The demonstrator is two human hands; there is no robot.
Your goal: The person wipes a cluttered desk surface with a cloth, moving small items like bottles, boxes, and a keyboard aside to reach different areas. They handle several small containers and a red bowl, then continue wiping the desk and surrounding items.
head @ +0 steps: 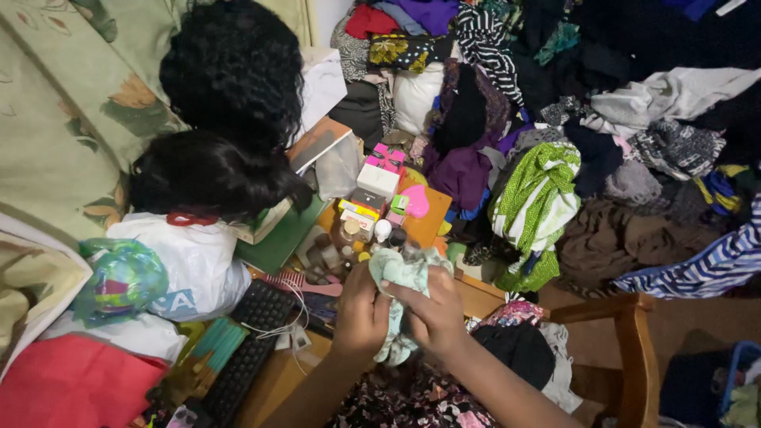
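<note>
Both of my hands hold a small pale mint-green cloth [404,273], bunched up, over the edge of a cluttered wooden table [428,226]. My left hand [361,313] grips its left side and lower end. My right hand [432,313] pinches its right side. The cloth hangs down between the palms. Just beyond it stand small bottles and jars [349,238] and small boxes [379,181].
A black keyboard [250,345] and a pink comb [305,284] lie to the left, beside a white plastic bag [190,261] and two black wigs [214,170]. A large heap of clothes [602,135] fills the right. A wooden chair [630,333] stands at the lower right.
</note>
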